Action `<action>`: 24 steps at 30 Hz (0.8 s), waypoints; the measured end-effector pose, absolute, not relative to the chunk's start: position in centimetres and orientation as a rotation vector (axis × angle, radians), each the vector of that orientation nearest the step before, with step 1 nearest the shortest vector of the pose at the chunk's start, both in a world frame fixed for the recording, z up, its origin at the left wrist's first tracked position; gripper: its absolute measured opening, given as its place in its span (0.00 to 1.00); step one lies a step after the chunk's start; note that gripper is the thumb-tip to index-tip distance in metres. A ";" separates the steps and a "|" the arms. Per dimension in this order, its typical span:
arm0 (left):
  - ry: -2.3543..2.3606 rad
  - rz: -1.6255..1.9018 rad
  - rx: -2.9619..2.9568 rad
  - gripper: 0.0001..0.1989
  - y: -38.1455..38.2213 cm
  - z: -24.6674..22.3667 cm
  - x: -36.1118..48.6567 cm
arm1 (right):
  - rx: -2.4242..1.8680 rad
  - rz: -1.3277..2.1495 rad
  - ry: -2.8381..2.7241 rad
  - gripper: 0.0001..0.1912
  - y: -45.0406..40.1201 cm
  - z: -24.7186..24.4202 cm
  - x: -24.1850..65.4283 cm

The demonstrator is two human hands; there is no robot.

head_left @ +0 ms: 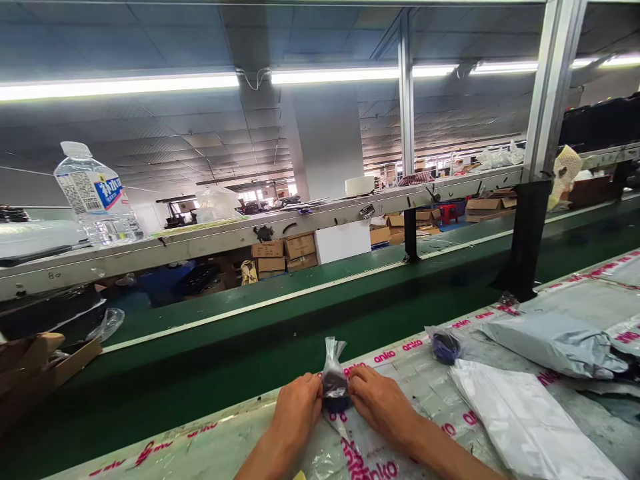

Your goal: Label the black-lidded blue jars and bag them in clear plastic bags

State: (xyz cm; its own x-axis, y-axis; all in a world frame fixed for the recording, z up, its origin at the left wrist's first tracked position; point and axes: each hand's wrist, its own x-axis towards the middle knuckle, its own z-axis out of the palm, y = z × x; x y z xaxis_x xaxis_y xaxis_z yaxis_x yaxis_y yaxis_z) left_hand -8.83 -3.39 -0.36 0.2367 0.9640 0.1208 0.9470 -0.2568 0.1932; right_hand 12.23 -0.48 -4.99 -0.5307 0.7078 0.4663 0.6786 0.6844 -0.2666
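Observation:
A small clear plastic bag point(335, 377) with something dark inside stands at the near edge of the worktop, its gathered top pointing up. My left hand point(299, 408) grips the bag's left side with closed fingers. From the right, my right hand point(379, 399) pinches the opposite side. The dark content is too covered by plastic to name. To the right of my hands lies a similar clear bag point(445, 345) with a dark blue item in it. White flat bags point(530, 417) are stacked nearer to me on the right.
A green conveyor belt point(240, 343) runs just beyond the worktop, which is covered in anko-printed plastic point(210, 440). A grey plastic package point(555, 343) lies at right. Above the belt, a shelf point(220, 243) carries a water bottle point(100, 193). A metal post point(550, 93) rises at right.

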 end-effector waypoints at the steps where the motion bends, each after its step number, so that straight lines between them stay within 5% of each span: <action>1: 1.869 0.306 2.409 0.11 -3.4 -0.2 -8.8 | -1.057 0.053 -2.361 0.08 -0.5 -5.0 12.2; 10: 1.886 0.179 2.386 0.13 -3.3 -0.3 -8.6 | -1.114 -0.034 -2.462 0.11 0.0 -6.3 11.5; 24: 1.607 0.608 2.074 0.03 -2.6 -1.6 -9.4 | -1.299 0.308 -2.293 0.09 -0.2 -5.1 10.3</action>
State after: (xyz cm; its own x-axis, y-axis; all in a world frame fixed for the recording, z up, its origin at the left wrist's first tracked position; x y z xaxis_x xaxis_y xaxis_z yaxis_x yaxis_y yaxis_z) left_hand -9.40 -2.63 -1.61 0.2264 0.9714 0.0721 0.7755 -0.2246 0.5900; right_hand 10.26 -0.19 -5.10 -0.4319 0.8510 0.2986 0.7423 0.5235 -0.4183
